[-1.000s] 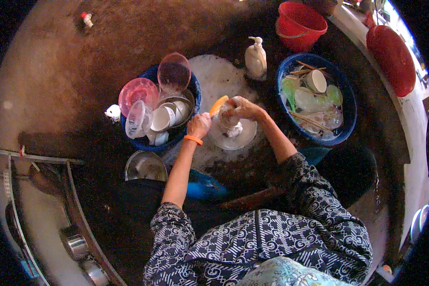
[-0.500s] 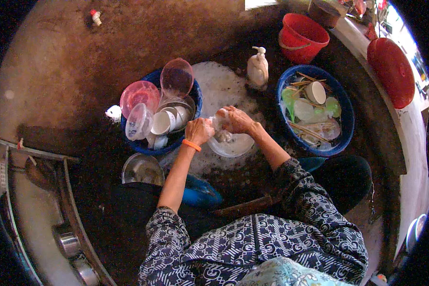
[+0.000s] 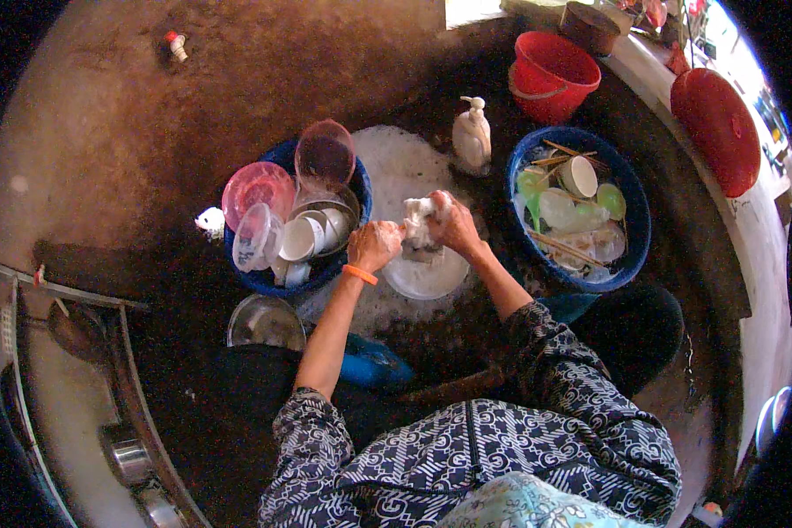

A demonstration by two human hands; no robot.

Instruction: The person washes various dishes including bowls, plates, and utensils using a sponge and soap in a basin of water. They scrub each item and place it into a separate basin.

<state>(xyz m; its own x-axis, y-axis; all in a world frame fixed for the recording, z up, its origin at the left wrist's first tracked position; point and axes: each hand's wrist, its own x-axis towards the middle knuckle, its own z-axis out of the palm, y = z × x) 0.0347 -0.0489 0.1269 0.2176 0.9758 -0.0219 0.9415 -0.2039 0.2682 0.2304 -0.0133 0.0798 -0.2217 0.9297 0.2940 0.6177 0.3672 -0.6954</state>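
Dishwashing on wet concrete floor (image 3: 150,114), person crouched.

Hands: both brought together over white round plastic basin (image 3: 427,275), suds all over. Left hand (image 3: 374,245), orange band at wrist, closed round one end of a small foam-covered white item (image 3: 420,220); right hand (image 3: 453,227) clamped on other end. Exact kind of item can't be told under foam — cup or small bowl, poss. w/ a sponge.

Item is held just above basin, btw. the two tubs.

Surroundings: blue round plastic tub (image 3: 268,280) at left, stacked w/ pink lids, clear containers, white cups, steel bowl. Second blue tub (image 3: 629,220) at right w/ green and white dishes, chopsticks in water. White pump soap bottle (image 3: 472,136) beyond basin. Red plastic bucket (image 3: 550,77) further back.

Step judged: scrubbing. To be done well:
- item kept low over basin so drips and foam are caught
- grip kept firm, soap makes it slippery
- item turned so rim and inside are both covered
- elbows kept clear of stacked tub at left.
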